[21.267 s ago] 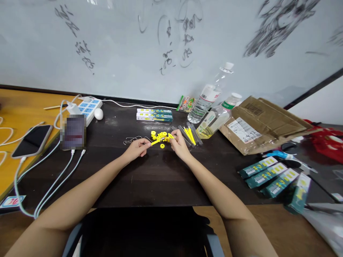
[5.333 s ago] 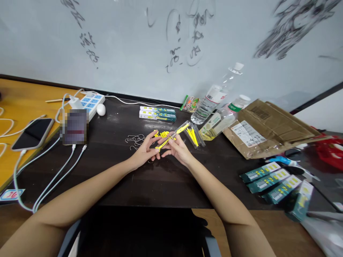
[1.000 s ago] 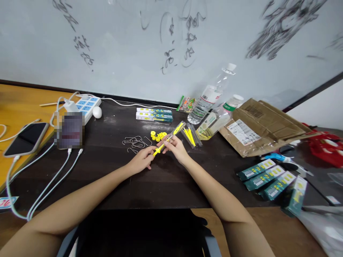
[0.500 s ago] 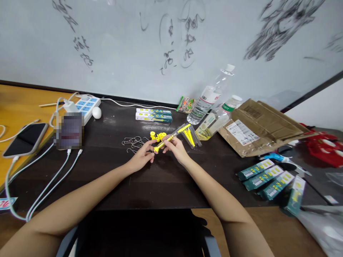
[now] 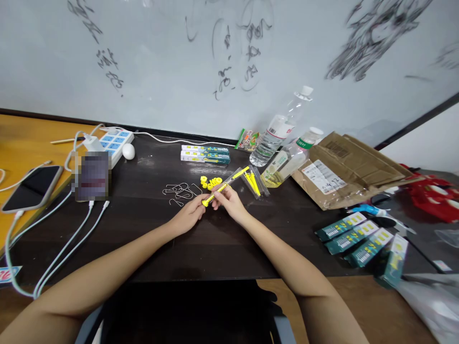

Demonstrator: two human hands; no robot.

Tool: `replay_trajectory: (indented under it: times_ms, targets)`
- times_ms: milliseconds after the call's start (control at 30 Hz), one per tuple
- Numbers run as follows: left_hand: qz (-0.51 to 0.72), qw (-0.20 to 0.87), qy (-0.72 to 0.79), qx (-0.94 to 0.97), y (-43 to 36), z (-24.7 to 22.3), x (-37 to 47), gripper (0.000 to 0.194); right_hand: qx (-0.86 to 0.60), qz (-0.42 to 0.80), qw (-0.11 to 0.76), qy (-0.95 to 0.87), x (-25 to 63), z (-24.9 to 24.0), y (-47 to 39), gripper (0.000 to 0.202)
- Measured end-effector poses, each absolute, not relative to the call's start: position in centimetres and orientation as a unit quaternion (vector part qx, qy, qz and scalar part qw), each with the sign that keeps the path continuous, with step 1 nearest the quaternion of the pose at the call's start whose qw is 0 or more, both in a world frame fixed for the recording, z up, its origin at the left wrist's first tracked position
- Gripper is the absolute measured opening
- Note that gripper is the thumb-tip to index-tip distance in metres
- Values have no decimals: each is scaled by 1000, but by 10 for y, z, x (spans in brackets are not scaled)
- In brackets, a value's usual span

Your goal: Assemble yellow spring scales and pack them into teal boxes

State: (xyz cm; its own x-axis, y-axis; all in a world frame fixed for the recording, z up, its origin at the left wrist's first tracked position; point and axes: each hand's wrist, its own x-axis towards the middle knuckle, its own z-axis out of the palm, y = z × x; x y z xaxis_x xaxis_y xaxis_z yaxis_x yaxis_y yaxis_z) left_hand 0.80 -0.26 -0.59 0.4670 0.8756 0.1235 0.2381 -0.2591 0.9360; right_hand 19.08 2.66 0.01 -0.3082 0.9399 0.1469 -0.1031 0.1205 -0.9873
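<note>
My right hand (image 5: 231, 204) has its fingers closed around a slim clear tube (image 5: 217, 191) with yellow parts. The tube lies slantwise, its yellow flared end low and to the left, a yellow rod reaching up to the right. At the flared end, my left hand (image 5: 190, 215) pinches it; the fingertips are partly hidden. Just beyond the tube sit several small yellow round pieces (image 5: 215, 182) on the dark table. Bent metal wire hooks (image 5: 182, 191) lie to the left of them. A clear bag with yellow sticks (image 5: 253, 182) is right of the tube.
Two slim boxes (image 5: 205, 155) lie at the back. Plastic bottles (image 5: 272, 138) and a brown package (image 5: 326, 177) stand to the right, with several green-white boxes (image 5: 369, 248) nearer me. At left are a power strip (image 5: 116, 143), a phone (image 5: 33, 188) and cables.
Both hands have shifted slightly left with the tube. My left fingers have drawn in closer to its flared end, and more of the wire hooks and yellow pieces shows.
</note>
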Motion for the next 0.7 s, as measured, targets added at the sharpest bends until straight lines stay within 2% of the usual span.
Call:
replay_trajectory:
  times_ms: [467,700]
  targets:
    - [325,478,399,712,-1,-7,10,34,-366,509,465,-625,184,-1,19,34]
    - [379,529,390,651,4,-12,11,38,-369,500,493,-609,181,0,19,34]
